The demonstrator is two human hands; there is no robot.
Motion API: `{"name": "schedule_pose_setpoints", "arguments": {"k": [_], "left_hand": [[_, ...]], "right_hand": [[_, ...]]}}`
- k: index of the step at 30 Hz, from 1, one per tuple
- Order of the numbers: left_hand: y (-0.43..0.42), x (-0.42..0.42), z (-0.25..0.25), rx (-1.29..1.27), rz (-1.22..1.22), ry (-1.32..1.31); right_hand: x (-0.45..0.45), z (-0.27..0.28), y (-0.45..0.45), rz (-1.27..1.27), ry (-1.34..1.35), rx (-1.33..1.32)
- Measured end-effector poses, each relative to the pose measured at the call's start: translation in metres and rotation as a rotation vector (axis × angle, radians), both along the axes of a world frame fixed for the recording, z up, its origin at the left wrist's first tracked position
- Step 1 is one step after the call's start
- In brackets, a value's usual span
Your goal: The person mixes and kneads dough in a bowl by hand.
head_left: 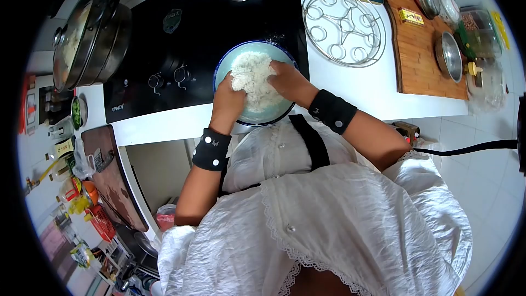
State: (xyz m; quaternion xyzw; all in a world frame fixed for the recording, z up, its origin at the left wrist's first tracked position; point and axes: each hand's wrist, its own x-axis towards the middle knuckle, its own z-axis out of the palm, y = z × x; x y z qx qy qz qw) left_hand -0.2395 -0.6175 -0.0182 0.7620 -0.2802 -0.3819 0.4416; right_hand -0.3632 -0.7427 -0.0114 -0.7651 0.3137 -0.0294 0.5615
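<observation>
A pale bowl with a blue rim sits at the front right of the black cooktop, close against my body. In it is a heap of white, crumbly flour mixture. My left hand grips the heap from the left, its thumb across the near side and the other fingers mostly hidden. From the right, my right hand is closed on the same mixture, fingers bent into it. Black bands circle both wrists.
The black glass cooktop has a stacked steamer pot at its left. Right of it lies a round wire rack. Further right, a wooden board bears a metal bowl and a small yellow box.
</observation>
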Motion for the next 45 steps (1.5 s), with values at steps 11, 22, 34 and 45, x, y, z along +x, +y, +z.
{"name": "schedule_pose_setpoints", "arguments": {"k": [11, 22, 34, 45], "left_hand": [[-0.003, -0.011, 0.037, 0.012, -0.008, 0.092], [-0.024, -0.007, 0.009, 0.235, -0.304, -0.408], [-0.016, -0.002, -0.018, 0.043, -0.145, -0.285], [0.001, -0.006, 0.015, -0.075, -0.123, -0.094]], "right_hand": [[-0.008, 0.021, -0.002, 0.060, -0.109, 0.069], [0.019, -0.025, 0.005, 0.141, 0.145, -0.210], [0.011, -0.025, 0.012, -0.029, -0.131, -0.219], [-0.004, 0.009, 0.009, -0.016, -0.169, -0.082]]}}
